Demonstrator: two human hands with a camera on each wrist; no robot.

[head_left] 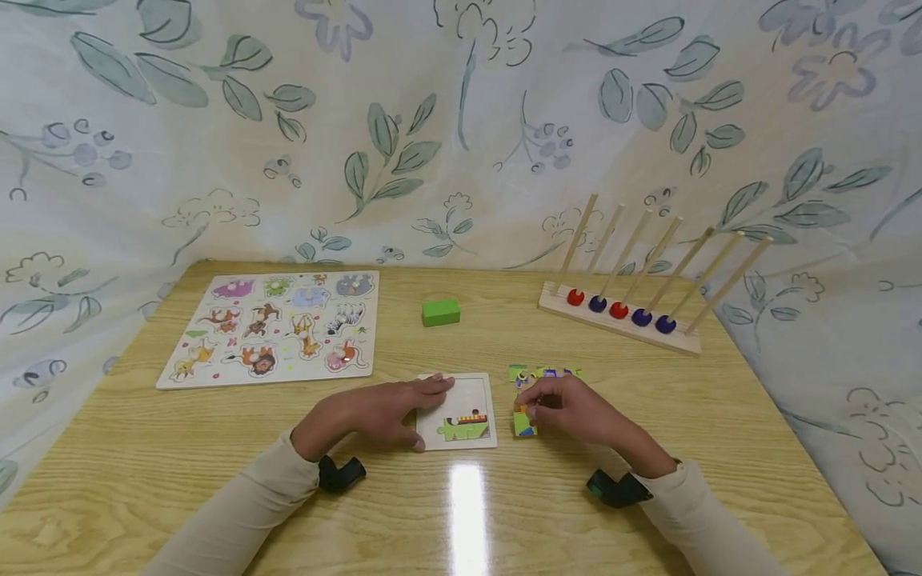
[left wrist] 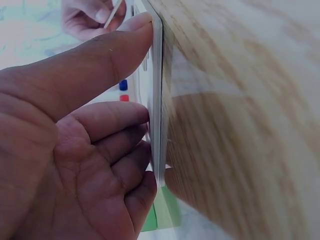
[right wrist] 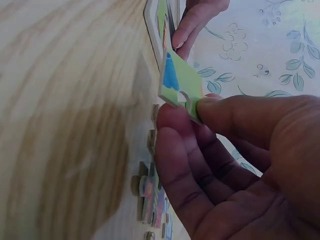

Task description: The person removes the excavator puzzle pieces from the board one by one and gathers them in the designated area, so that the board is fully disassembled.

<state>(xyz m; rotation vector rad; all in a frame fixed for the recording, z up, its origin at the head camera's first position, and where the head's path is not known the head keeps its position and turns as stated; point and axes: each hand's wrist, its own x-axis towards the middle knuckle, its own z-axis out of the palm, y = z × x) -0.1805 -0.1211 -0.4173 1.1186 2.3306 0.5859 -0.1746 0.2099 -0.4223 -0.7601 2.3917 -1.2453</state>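
Observation:
In the head view my left hand rests on the left side of a small white puzzle tray, fingers toward its far edge and thumb at the near corner. The left wrist view shows the thumb and fingertips against the thin tray. Joined puzzle pieces, green with a red and yellow part, lie inside at the near right. To the tray's right, my right hand pinches a green and blue puzzle piece between thumb and fingers, tilted above the table. Loose puzzle pieces lie just beyond it, partly hidden by the hand.
An animal peg puzzle board lies at the back left. A green block sits behind the tray. At the back right stands a wooden rack with upright rods and red and blue beads. A floral cloth hangs behind the table.

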